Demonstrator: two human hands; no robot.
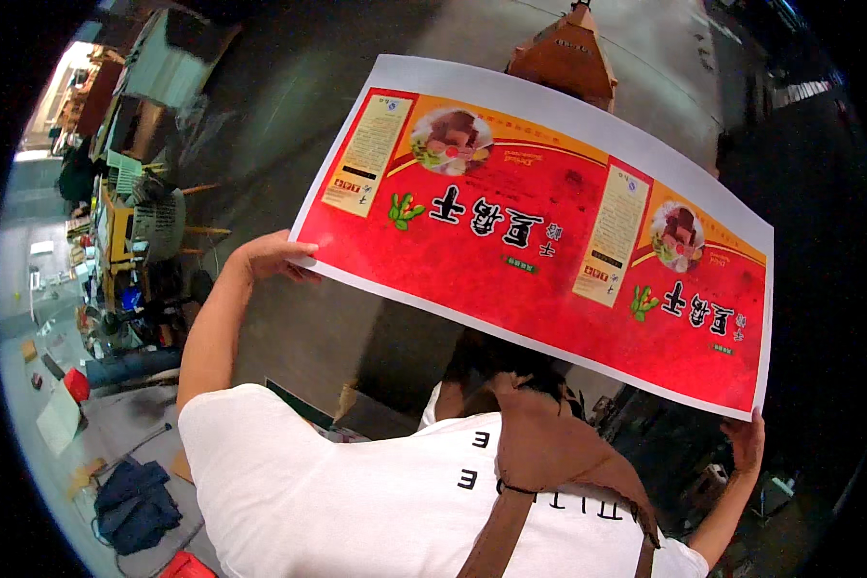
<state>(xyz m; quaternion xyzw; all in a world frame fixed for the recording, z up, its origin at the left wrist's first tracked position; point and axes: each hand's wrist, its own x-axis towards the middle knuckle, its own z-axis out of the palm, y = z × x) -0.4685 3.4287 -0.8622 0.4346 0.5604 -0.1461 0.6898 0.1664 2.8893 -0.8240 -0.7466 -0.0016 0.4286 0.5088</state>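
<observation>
A large printed packaging sheet (453, 250) is stretched out in front of me, tilted down to the right. It is mostly red, with yellow bands, food pictures and a white margin; its lettering appears upside down. My left hand (277, 256) grips its near left corner, thumb on top and fingers beneath. At the near right corner, my right hand (745, 441) holds the edge, its fingers partly hidden by the sheet. Both arms are spread wide. Below the sheet show my white shirt and brown apron (564, 443).
Beyond the sheet's far edge stands a brown box-like object (566, 60) on the grey floor (308, 106). Cluttered furniture lines the left side, with a yellow frame (120, 241). Dark blue cloth (135, 506) lies at lower left. The right side is very dark.
</observation>
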